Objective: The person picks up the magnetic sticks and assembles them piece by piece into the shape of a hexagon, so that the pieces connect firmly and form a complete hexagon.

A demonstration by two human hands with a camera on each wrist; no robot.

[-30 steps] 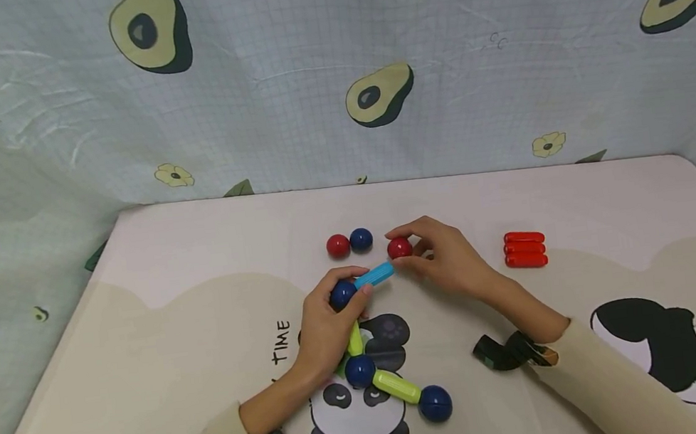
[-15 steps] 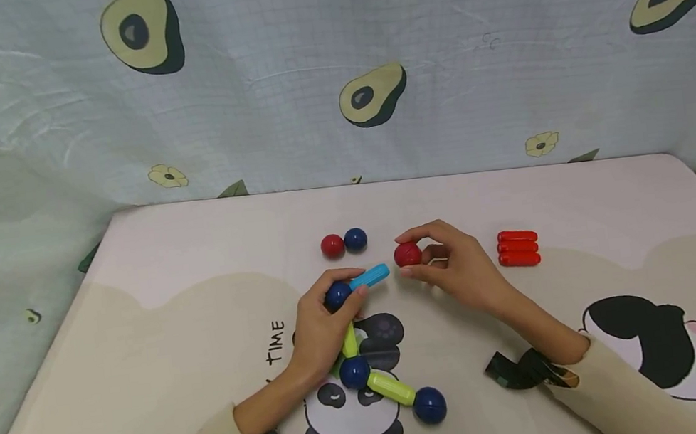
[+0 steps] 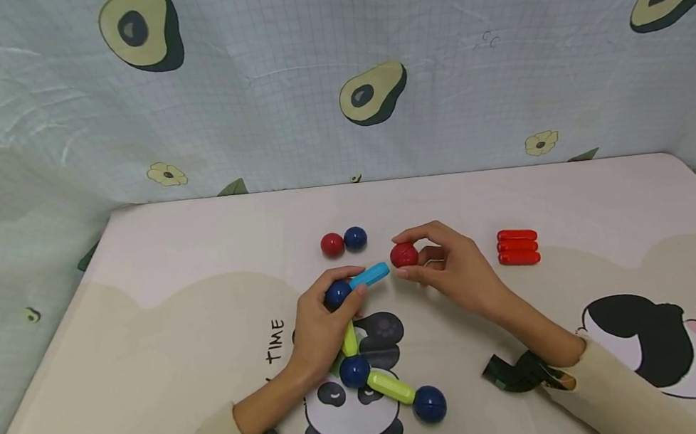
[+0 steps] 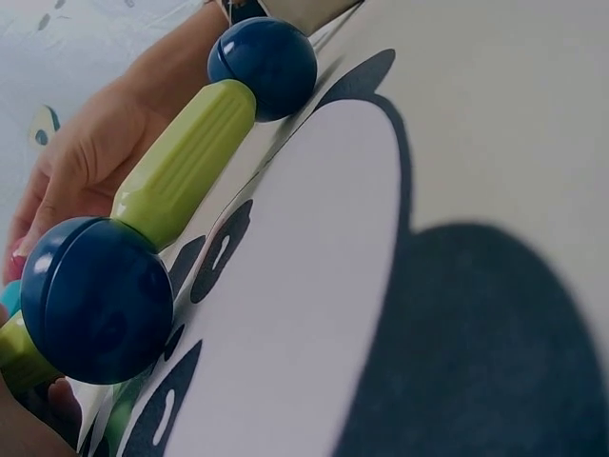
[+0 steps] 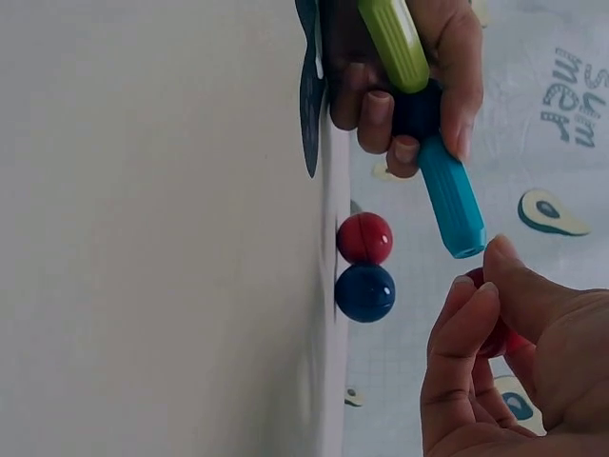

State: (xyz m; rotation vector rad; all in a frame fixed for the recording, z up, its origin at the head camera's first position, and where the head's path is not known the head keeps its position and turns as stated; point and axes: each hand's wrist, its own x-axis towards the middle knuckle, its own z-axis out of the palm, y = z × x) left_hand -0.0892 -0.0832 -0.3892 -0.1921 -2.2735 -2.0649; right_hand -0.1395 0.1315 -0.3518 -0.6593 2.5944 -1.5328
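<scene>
My left hand (image 3: 325, 327) grips a dark blue ball (image 3: 338, 295) at one end of a joined chain. From that ball a light blue stick (image 3: 370, 275) points toward my right hand. Below it the chain runs through a yellow-green stick (image 3: 349, 341), a second blue ball (image 4: 100, 300), another yellow-green stick (image 4: 186, 162) and an end blue ball (image 3: 429, 404). My right hand (image 3: 457, 269) pinches a red ball (image 3: 404, 254) between thumb and fingers. A small gap separates this ball from the free end of the light blue stick. In the right wrist view, fingers partly hide the red ball.
Another red ball (image 3: 332, 245) and a blue ball (image 3: 355, 238) sit side by side on the table (image 3: 196, 241) beyond my hands. Several red sticks (image 3: 518, 248) lie stacked in a row to the right. A printed curtain (image 3: 267, 76) hangs behind the table's far edge.
My right hand draws the red ball back from the light blue stick, then brings it slightly closer again. My left hand keeps its hold on the chain; the view shifts a little.
</scene>
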